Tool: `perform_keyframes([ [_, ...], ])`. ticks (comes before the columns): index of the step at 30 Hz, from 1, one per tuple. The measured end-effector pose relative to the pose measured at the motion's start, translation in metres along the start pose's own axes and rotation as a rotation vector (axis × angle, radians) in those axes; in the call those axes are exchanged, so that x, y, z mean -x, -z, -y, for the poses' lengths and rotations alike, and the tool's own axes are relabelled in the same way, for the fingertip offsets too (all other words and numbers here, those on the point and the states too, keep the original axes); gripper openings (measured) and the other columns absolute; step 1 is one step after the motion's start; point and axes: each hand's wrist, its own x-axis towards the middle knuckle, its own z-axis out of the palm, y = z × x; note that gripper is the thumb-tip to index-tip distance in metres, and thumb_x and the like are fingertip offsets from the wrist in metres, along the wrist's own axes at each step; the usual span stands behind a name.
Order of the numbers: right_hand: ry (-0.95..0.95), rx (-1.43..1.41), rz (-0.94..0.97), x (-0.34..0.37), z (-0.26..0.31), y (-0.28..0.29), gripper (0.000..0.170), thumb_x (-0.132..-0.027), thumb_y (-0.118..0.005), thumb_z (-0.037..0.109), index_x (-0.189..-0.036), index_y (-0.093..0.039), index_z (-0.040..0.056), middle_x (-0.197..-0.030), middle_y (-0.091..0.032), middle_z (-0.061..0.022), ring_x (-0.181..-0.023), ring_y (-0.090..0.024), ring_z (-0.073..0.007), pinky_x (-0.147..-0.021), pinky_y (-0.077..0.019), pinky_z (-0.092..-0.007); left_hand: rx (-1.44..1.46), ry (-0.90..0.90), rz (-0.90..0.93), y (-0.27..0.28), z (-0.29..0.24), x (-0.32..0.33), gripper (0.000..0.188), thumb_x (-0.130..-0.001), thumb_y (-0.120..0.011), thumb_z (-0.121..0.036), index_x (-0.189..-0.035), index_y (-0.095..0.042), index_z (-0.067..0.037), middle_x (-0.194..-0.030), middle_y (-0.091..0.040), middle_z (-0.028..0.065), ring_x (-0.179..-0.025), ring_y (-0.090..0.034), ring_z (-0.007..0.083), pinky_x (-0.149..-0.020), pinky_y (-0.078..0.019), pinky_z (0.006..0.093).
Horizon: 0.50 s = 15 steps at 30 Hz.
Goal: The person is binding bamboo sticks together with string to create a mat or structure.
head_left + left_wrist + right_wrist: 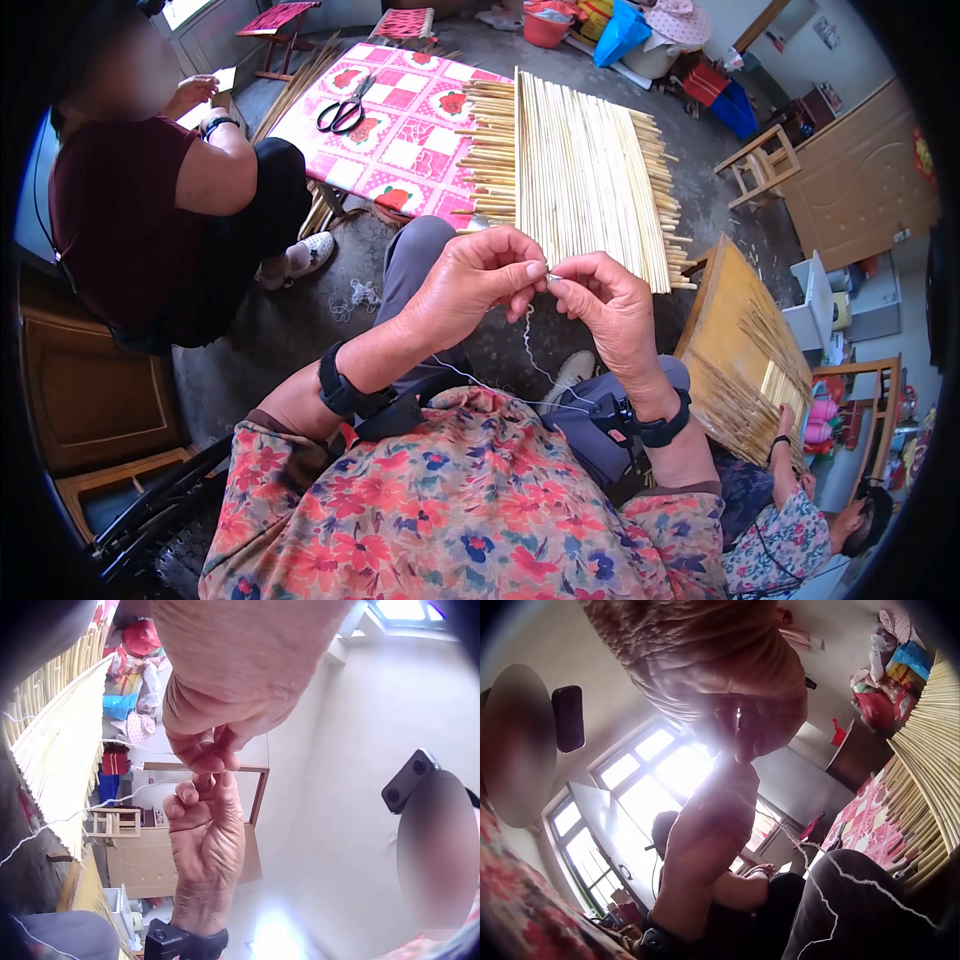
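Note:
Both hands meet fingertip to fingertip above the lap. My left hand [480, 275] pinches a thin white string [529, 335] between thumb and forefinger, and the string hangs down in loose curves towards the knees. My right hand [608, 305] pinches a small shiny piece [739, 718] with thumb and forefinger, right against the left fingertips. What that piece is, I cannot tell, since the fingers cover most of it. Just beyond the hands lies a mat of pale straw stalks [585, 170], its stalk ends sticking out on both sides.
Black-handled scissors [345, 112] rest on the pink checked tablecloth [435, 110]. A seated person [130, 210] is at the left. Another person [775, 535] at the right works over a wooden board [725, 330] with stalks. String scraps [357, 297] lie on the floor.

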Motion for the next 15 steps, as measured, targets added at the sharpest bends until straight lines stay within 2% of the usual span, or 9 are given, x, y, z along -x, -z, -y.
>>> perform_keyframes([
  [2,-0.004,0.032,-0.009,-0.002,0.002,0.001,0.009,-0.08,-0.059,0.008,-0.087,-0.058,0.0026,-0.073,-0.057,0.0009,-0.063,-0.049,-0.003,-0.056,-0.0404,-0.0164,-0.049,0.011,-0.034,-0.003,-0.003,0.001,0.009,-0.083,-0.054,-0.009,-0.084,-0.054,-0.001,-0.072,-0.057,0.0032,-0.056,-0.052,0.0062,-0.048,-0.0427,0.0183],
  [5,0.0,0.053,-0.004,-0.004,0.004,0.002,0.007,-0.081,-0.058,0.008,-0.084,-0.057,0.0026,-0.071,-0.056,0.0012,-0.063,-0.05,-0.0033,-0.056,-0.041,-0.017,-0.073,0.046,0.006,0.0,-0.006,0.002,0.009,-0.082,-0.056,-0.008,-0.087,-0.055,0.0,-0.077,-0.058,0.0065,-0.06,-0.055,0.0083,-0.049,-0.0444,0.018],
  [15,0.048,0.027,0.03,-0.01,0.004,-0.002,0.008,-0.082,-0.055,0.009,-0.085,-0.055,0.0019,-0.069,-0.056,0.0001,-0.062,-0.051,-0.0044,-0.057,-0.0421,-0.0177,-0.16,0.065,0.015,-0.001,-0.011,0.003,0.011,-0.081,-0.057,-0.009,-0.085,-0.058,0.001,-0.074,-0.059,0.0059,-0.06,-0.056,0.0084,-0.048,-0.0442,0.0182],
])
